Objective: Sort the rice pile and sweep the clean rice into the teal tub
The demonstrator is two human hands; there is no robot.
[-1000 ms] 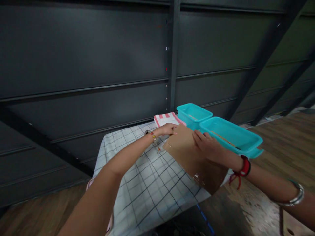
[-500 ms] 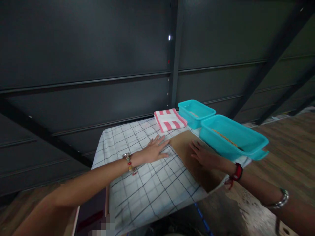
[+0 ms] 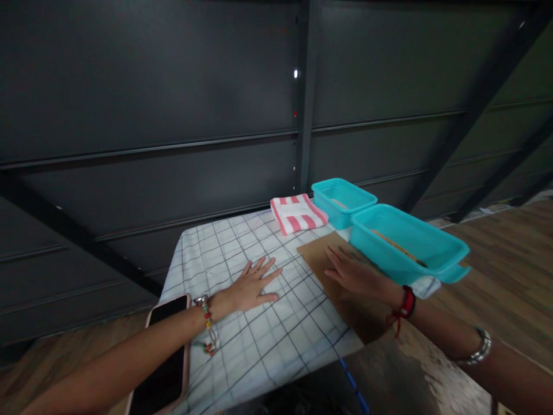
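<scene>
My left hand (image 3: 251,286) lies flat on the white checked tablecloth (image 3: 263,340), its fingers spread and nothing in it. On the brown cardboard sheet (image 3: 317,256) rests my right hand (image 3: 355,274), palm down with the fingers stretched out. The sheet lies along the right side of the table, next to the larger turquoise bin (image 3: 415,239). Under my left forearm is a smartphone (image 3: 166,369) in a pink case, partly hidden by the arm.
A smaller turquoise bin (image 3: 345,199) stands at the back right, beside a folded pink-and-white striped towel (image 3: 298,213). An orange-brown strip (image 3: 397,246) lies inside the larger bin. A dark panelled wall (image 3: 207,115) rises behind the table. A blue cord (image 3: 354,383) hangs at the front edge.
My left hand has moved left and toward me, away from the cardboard's edge. My right hand has shifted slightly left on the cardboard. More of the phone shows.
</scene>
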